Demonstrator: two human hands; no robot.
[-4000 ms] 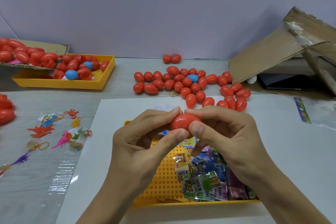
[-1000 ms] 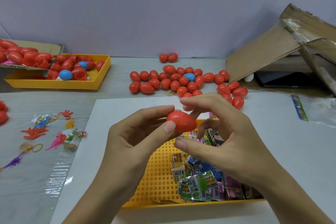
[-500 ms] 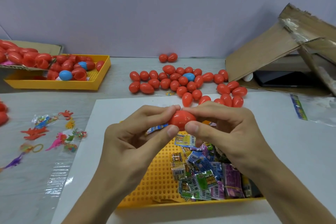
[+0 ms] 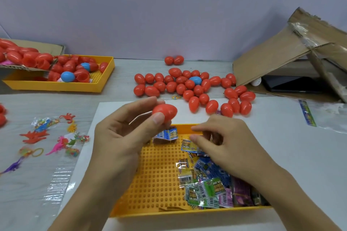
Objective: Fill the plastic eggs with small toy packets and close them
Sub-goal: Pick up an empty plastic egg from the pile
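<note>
My left hand [image 4: 120,137] pinches a closed red plastic egg [image 4: 165,111] between thumb and fingers, above the far edge of the near yellow tray [image 4: 155,184]. My right hand [image 4: 221,142] hovers over the tray, fingers curled and apart, just above a small toy packet [image 4: 187,145]; it holds nothing that I can see. Several colourful toy packets [image 4: 208,189] lie heaped in the tray's right half. A cluster of closed red eggs [image 4: 189,88], with one blue egg [image 4: 195,80] among them, lies on the table beyond.
At the far left a second yellow tray [image 4: 56,85] holds open red egg halves and blue eggs, with a cardboard box [image 4: 58,48] behind it. Loose rubber toys [image 4: 37,135] lie at left. A torn cardboard box [image 4: 281,58] and a plastic bag [image 4: 330,116] sit at right.
My right hand has let go of the egg and dropped toward the packets in the tray. My left hand alone now holds the closed egg, shifted slightly left.
</note>
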